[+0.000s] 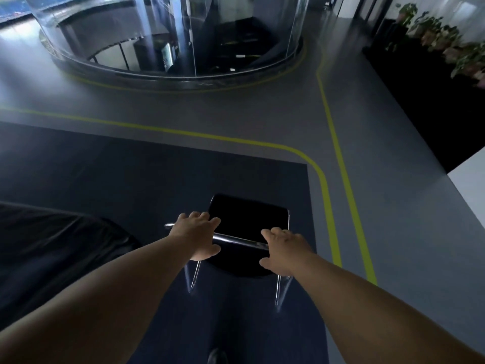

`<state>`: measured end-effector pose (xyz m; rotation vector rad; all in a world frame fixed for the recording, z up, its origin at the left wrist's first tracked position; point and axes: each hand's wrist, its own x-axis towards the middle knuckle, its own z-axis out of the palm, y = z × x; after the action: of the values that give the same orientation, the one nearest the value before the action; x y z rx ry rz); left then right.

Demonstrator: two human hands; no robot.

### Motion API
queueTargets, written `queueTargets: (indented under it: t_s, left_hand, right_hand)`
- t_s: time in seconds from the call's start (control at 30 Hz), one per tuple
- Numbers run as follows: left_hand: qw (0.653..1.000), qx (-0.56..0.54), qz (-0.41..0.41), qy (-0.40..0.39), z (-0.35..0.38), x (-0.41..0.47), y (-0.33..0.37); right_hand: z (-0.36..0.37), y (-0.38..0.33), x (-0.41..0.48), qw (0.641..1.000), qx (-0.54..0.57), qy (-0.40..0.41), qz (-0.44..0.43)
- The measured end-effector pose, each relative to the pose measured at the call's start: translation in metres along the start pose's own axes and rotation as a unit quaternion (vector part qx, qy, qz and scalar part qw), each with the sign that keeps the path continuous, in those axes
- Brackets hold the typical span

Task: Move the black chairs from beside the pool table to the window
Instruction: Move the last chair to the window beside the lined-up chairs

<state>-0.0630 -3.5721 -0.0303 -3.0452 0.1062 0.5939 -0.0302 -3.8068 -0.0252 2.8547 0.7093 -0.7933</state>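
Note:
A black chair (249, 214) with a chrome tube frame stands on the dark blue carpet right in front of me, seat pointing away. My left hand (195, 236) grips the left end of the chrome top rail of its backrest, fingers over the bar and thumb underneath. My right hand (283, 252) grips the right end of the same rail in the same way. The black backrest shows between my hands, and two chrome legs reach down to the carpet below them. No window shows clearly in this view.
The pool table (52, 248) under a black cover lies close on my left. Ahead, grey floor with yellow lines (324, 179) leads to a round glass enclosure (170, 56). Potted plants (446, 40) and a white wall corner (469, 185) stand at the right.

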Motion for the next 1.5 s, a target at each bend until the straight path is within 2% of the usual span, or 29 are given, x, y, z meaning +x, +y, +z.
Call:
queueTargets:
  t_s: [0.2, 0.33, 0.53, 0.87, 1.03, 1.3, 1.5]
  left_hand:
    - [0.995, -0.006, 0.012, -0.102, 0.026, 0.043, -0.016]
    - [0.994, -0.036, -0.001, -0.1, 0.029, 0.051, -0.019]
    - [0.995, -0.049, -0.027, -0.084, 0.03, 0.046, -0.015]
    - [0.984, -0.087, -0.122, -0.094, 0.055, -0.006, 0.028]
    - [0.966, -0.123, -0.21, -0.085, 0.075, -0.052, 0.076]
    - [0.911, -0.188, -0.357, -0.086, 0.107, -0.143, 0.195]
    - [0.848, -0.256, -0.455, -0.088, 0.119, -0.175, 0.287]
  right_hand:
    - [0.02, -0.017, 0.054, 0.995, 0.045, -0.091, -0.006]
    - [0.019, -0.019, 0.065, 0.986, 0.123, -0.117, 0.004]
    - [0.017, -0.016, 0.066, 0.983, 0.136, -0.127, -0.012]
    - [0.036, 0.003, 0.051, 0.98, 0.024, -0.15, -0.132]
    - [0.051, 0.016, 0.028, 0.96, -0.074, -0.136, -0.233]
    - [0.082, 0.041, -0.031, 0.901, -0.213, -0.137, -0.353]
    - [0.098, 0.071, -0.065, 0.856, -0.284, -0.132, -0.412]
